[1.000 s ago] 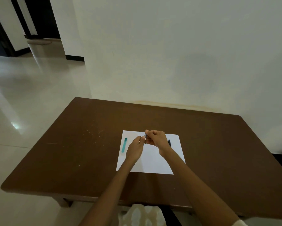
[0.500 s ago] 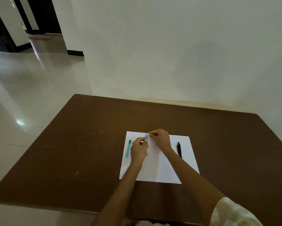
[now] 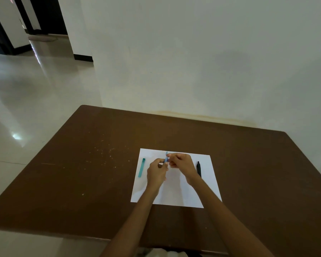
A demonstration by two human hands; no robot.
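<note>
Together, left hand (image 3: 156, 170) and right hand (image 3: 182, 164) on blue pen (image 3: 166, 157) above paper (image 3: 176, 195).

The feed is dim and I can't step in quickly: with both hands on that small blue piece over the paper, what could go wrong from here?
The left hand and right hand pinch the small blue piece by the fingertips above the paper; it could slip and drop.
The right wrist lies close beside the black pen, so a sideways move may nudge it off the paper.
</note>
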